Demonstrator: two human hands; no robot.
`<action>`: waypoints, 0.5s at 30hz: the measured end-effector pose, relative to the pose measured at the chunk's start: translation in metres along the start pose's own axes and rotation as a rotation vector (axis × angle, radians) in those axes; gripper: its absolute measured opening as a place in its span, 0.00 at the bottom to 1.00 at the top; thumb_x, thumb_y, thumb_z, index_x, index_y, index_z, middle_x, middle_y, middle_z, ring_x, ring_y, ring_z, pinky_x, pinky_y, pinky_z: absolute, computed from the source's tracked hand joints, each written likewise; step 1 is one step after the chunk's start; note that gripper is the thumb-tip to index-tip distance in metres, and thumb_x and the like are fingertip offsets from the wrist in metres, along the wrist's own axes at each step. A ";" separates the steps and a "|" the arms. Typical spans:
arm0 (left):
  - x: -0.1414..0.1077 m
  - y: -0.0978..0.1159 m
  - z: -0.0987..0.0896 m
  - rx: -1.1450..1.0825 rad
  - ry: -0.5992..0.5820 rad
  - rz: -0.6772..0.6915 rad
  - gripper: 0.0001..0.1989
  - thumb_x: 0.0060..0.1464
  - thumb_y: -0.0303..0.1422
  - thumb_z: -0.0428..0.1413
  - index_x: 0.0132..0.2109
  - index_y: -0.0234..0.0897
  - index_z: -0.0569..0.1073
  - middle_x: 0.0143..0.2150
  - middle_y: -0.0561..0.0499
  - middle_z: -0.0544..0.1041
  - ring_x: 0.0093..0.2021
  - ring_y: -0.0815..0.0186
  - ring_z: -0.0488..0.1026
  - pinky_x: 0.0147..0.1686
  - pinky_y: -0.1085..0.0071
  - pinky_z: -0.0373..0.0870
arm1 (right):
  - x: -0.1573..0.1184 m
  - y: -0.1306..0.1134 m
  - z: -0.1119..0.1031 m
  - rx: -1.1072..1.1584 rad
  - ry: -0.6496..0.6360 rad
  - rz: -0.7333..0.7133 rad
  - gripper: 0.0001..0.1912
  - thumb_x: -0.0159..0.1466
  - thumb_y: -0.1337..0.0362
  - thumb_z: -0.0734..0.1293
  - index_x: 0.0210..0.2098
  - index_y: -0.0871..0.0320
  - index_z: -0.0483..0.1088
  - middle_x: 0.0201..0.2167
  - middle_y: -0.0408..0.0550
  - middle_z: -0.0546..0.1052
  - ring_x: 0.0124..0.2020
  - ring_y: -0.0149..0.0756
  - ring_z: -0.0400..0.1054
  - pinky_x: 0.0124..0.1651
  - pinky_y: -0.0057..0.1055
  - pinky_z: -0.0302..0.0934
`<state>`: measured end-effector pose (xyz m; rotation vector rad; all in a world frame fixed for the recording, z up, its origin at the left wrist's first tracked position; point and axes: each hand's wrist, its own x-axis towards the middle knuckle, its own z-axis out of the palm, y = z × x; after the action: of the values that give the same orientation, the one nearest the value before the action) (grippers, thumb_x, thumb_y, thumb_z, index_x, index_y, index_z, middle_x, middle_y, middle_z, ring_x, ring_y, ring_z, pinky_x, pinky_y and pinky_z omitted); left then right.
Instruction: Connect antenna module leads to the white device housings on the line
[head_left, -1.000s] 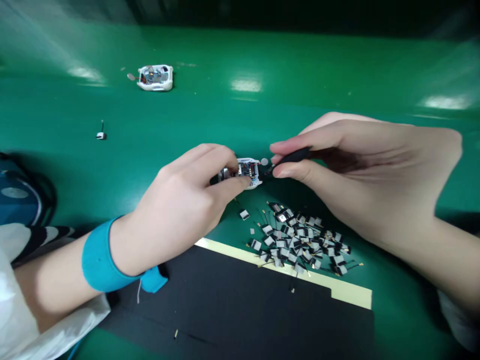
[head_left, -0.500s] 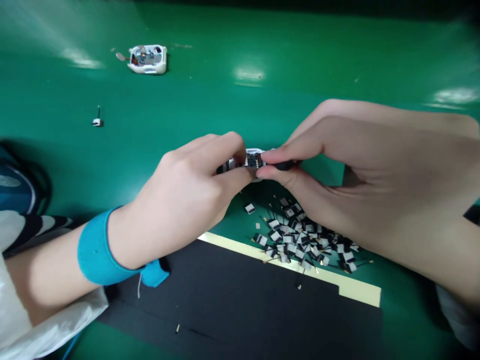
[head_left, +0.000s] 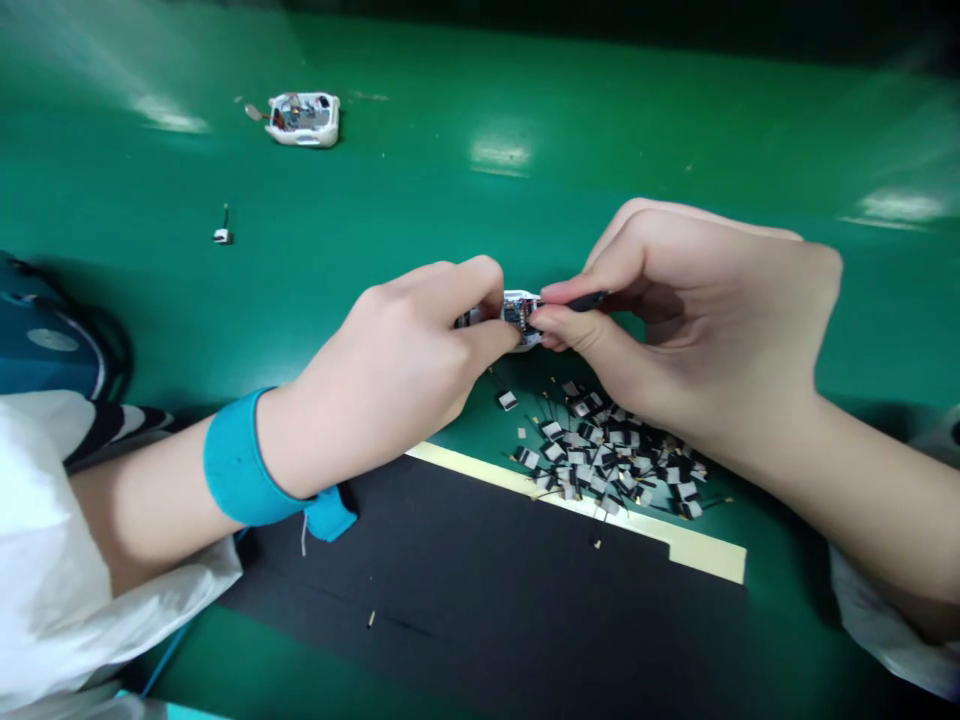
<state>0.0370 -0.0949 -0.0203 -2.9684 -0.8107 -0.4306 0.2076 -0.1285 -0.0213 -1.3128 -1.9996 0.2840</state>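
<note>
A small white device housing [head_left: 516,313] with a circuit board inside is pinched between the thumb and fingers of my left hand [head_left: 405,350]. My fingers cover its left part. My right hand [head_left: 667,310] is closed at the housing's right end, thumb and index finger gripping a slim black tool [head_left: 589,301]. The tool's working end is hidden by my fingertips, so its kind does not show. Just below the hands lies a heap of small black-and-white parts with thin leads [head_left: 600,455]. One such part [head_left: 508,400] sits apart, nearest the housing.
Another open white housing [head_left: 306,120] lies at the back left, a round piece sticking out from it. A single leaded part [head_left: 222,236] lies nearer. A black sheet [head_left: 480,590] with a pale yellow edge strip [head_left: 705,556] covers the front. A dark blue object [head_left: 45,330] stands at left.
Both hands and the housing have shifted slightly right and up in view. My right hand has turned, its fingers drawing a little back from the board; the tool now tilts slightly upward.
</note>
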 end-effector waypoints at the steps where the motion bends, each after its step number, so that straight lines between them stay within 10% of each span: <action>1: 0.000 0.000 0.000 -0.001 -0.005 0.000 0.15 0.55 0.28 0.42 0.30 0.38 0.72 0.31 0.51 0.69 0.34 0.67 0.70 0.25 0.74 0.65 | -0.001 0.000 0.001 0.015 0.007 0.002 0.05 0.55 0.67 0.62 0.22 0.55 0.64 0.21 0.40 0.66 0.22 0.27 0.60 0.22 0.26 0.57; 15: -0.001 0.002 0.000 0.000 -0.015 -0.022 0.16 0.56 0.28 0.41 0.33 0.38 0.73 0.33 0.51 0.70 0.34 0.67 0.71 0.26 0.73 0.67 | -0.001 0.005 0.006 0.119 0.026 0.018 0.07 0.52 0.69 0.66 0.22 0.58 0.62 0.21 0.40 0.64 0.23 0.25 0.58 0.23 0.25 0.55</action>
<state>0.0373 -0.0966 -0.0201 -2.9689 -0.8457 -0.4093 0.2078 -0.1263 -0.0286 -1.2532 -1.9195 0.3865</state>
